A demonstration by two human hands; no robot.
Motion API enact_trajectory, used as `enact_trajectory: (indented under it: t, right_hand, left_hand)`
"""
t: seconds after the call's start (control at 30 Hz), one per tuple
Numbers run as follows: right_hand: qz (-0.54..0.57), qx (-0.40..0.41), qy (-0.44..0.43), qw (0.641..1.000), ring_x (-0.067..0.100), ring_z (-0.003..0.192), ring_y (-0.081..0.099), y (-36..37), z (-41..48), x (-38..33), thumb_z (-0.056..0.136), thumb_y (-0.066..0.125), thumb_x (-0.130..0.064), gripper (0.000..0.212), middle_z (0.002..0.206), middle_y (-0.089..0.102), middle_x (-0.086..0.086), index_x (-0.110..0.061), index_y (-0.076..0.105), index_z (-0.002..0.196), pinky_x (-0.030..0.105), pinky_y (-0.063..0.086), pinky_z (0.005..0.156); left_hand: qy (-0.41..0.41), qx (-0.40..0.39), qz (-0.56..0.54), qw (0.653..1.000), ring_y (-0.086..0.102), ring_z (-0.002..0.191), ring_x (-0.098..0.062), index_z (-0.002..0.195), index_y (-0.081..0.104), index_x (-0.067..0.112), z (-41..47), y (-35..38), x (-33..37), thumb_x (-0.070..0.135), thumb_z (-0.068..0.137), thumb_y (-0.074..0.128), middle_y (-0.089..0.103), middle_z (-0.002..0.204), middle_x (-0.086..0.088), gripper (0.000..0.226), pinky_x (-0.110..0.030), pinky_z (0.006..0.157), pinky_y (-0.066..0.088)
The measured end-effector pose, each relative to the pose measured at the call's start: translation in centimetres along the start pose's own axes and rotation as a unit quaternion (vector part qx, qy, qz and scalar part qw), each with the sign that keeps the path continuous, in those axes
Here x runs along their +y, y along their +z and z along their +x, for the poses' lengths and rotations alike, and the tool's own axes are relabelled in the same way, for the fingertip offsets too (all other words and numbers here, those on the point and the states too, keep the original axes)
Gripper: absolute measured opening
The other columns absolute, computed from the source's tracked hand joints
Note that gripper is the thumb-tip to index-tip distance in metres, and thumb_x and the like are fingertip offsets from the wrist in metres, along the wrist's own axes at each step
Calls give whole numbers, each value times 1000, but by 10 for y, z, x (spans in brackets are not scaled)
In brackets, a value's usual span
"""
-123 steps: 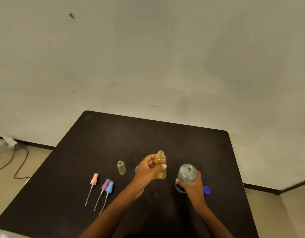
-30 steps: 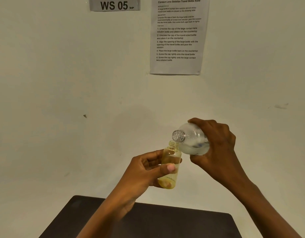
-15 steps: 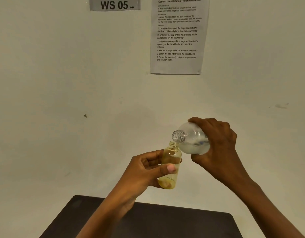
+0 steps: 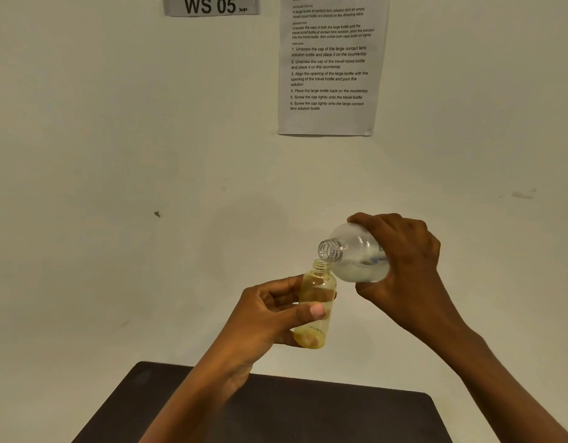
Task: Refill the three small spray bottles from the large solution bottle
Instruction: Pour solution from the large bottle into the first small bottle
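While the left hand (image 4: 269,318) grasps the small yellow-tinted plastic bottle (image 4: 315,306) upright, the right hand (image 4: 404,266) grips the large clear plastic bottle (image 4: 356,255). Its tilted neck sits at the small bottle's mouth.

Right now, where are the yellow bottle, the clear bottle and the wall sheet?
yellow bottle (image 4: 319,286): head view, upper body.
clear bottle (image 4: 353,247): head view, shoulder.
wall sheet (image 4: 327,121): head view, blank bottom.

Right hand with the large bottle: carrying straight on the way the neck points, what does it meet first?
Likely the small yellow bottle, at its open neck, held in the left hand; the large bottle has its mouth just above it, depth unclear.
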State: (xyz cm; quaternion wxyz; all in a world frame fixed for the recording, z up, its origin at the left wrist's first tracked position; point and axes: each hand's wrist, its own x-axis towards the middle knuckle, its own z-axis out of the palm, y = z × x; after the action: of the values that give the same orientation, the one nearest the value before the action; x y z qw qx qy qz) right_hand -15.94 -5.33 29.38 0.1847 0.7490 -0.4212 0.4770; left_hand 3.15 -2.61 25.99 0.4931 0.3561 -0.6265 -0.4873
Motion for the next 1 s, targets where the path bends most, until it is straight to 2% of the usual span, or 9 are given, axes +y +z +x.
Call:
enact_trajectory:
  t: [0.1,0.27,0.73,1.0]
  right_hand:
    - [-6,-2,-2,1000,17,97,42,-1,0,0,55,62,-23,64,102,56,-5,-36,43,114,33,25,83]
    - [-11,-12,-3,1000,17,99,41,-1,1,0,55,61,-23,63,104,56,-4,-36,44,115,21,16,80]
    - [-16,-15,-13,1000,15,100,37,-2,1,3,55,63,-24,65,106,58,1,-31,45,117,18,14,77]
    - [-17,-19,-11,1000,16,103,37,-4,1,2,56,62,-23,66,108,57,1,-35,42,117,21,14,81]
  left_hand:
    - [1,0,1,1000,70,96,-20,108,66,25,0,0,0,33,57,72,73,106,-1,51,-35,71,59]
    - [0,4,-1,1000,70,96,-19,103,67,29,0,-1,0,35,55,73,73,104,1,48,-34,70,59]
    - [1,2,2,1000,70,96,-20,104,67,27,0,1,2,36,53,72,73,106,-1,52,-35,71,60]
    - [2,2,7,1000,70,95,-20,104,66,28,0,2,1,35,54,72,72,106,-1,51,-34,70,60]
